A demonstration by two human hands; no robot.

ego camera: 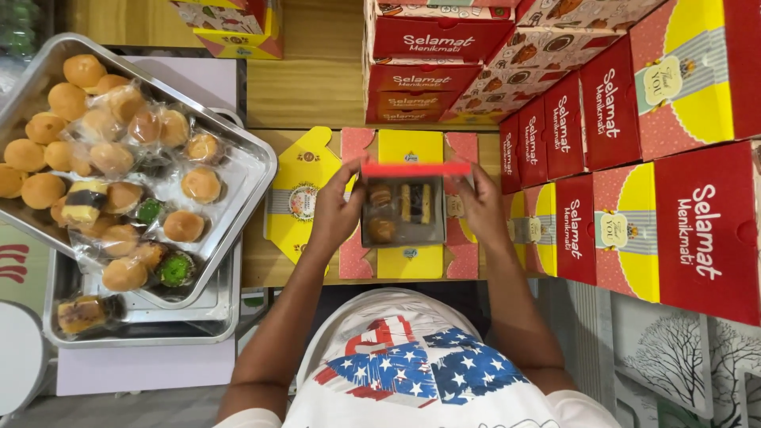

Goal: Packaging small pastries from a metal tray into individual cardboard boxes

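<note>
A flat, unfolded cardboard box point(410, 152), yellow and red with dotted pink flaps, lies on the wooden table in front of me. In its middle sit several small pastries point(402, 210) in clear wrap. My left hand point(336, 208) holds the box's left side and my right hand point(481, 204) its right side. Between my fingertips the red far flap point(415, 168) stands raised over the pastries.
On the left, a steel tray point(252, 170) with several wrapped round cakes sits tilted on a second tray point(143, 326). Stacks of closed red and yellow boxes point(674, 206) fill the right side and the back point(428, 71). A flat yellow box blank point(297, 198) lies beside my left hand.
</note>
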